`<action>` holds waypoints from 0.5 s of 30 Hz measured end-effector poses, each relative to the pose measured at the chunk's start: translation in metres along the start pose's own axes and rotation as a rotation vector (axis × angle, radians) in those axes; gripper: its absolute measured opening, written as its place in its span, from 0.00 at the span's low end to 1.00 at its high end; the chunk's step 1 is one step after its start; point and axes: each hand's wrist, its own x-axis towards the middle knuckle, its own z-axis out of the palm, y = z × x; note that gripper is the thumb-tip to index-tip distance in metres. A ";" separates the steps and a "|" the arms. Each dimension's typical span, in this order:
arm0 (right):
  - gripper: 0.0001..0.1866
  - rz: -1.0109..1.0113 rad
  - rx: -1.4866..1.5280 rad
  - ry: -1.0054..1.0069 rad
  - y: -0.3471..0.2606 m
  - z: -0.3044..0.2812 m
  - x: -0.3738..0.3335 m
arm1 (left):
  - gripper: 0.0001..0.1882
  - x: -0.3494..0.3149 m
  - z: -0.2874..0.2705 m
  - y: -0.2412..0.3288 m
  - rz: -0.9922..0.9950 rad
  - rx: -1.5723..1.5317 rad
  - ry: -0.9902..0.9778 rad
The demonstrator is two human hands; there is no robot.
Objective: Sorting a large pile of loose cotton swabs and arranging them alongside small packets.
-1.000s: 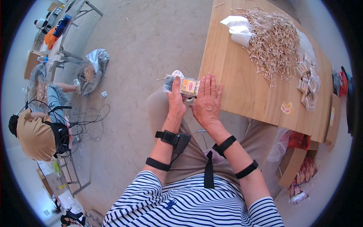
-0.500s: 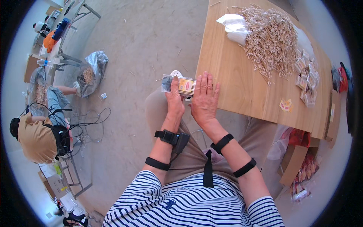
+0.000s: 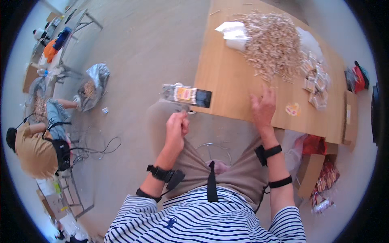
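A small pack of cotton swabs with a yellow-orange card hangs by the table's left front corner. Dark material shows at its right end and clear film at its left. My left hand is curled just below, its fingertips pinching the pack's lower edge. Over the front of the table my right hand is open and holds nothing, its fingers stretched forward and slightly blurred. Beyond it lies a big heap of loose cotton swabs. A small yellow printed card lies to the right of that hand.
Several filled packs are piled at the table's right side. White film lies by the heap. Below the table stands a cardboard box. At far left a person sits near a bag of swabs.
My right hand has let go of the pack and moved right over the table. My left hand has drawn back to the pack's lower edge. The dark end now points right.
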 end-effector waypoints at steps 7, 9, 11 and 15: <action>0.13 0.181 -0.071 -0.001 0.082 -0.007 0.029 | 0.06 -0.025 0.052 -0.006 0.236 0.457 -0.182; 0.09 0.151 -0.098 -0.054 0.073 0.001 0.018 | 0.06 -0.024 0.061 -0.010 0.312 0.530 -0.219; 0.08 0.116 -0.061 -0.037 0.065 -0.001 0.008 | 0.07 -0.021 0.068 -0.016 0.494 0.778 -0.256; 0.06 0.187 -0.051 0.178 0.055 -0.002 0.021 | 0.09 -0.026 0.087 -0.018 0.609 0.889 -0.307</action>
